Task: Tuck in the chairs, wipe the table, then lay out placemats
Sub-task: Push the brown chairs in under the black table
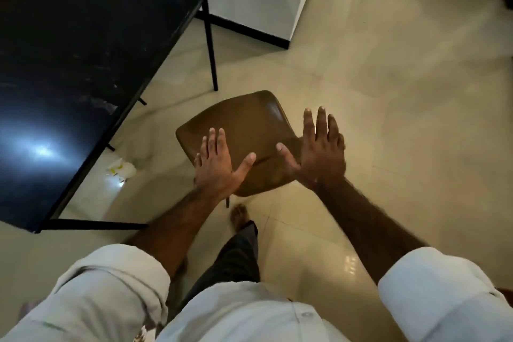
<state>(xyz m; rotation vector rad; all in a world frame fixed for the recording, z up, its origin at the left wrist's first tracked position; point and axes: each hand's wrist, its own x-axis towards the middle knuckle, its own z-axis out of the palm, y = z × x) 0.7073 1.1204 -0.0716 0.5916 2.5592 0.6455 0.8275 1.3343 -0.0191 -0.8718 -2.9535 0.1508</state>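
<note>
glossy black table, smooth brown chair

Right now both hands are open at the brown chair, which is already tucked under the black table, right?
No. The head view shows the brown chair out on the floor beside the black table, not tucked under it. Left hand and right hand are open at it.
</note>
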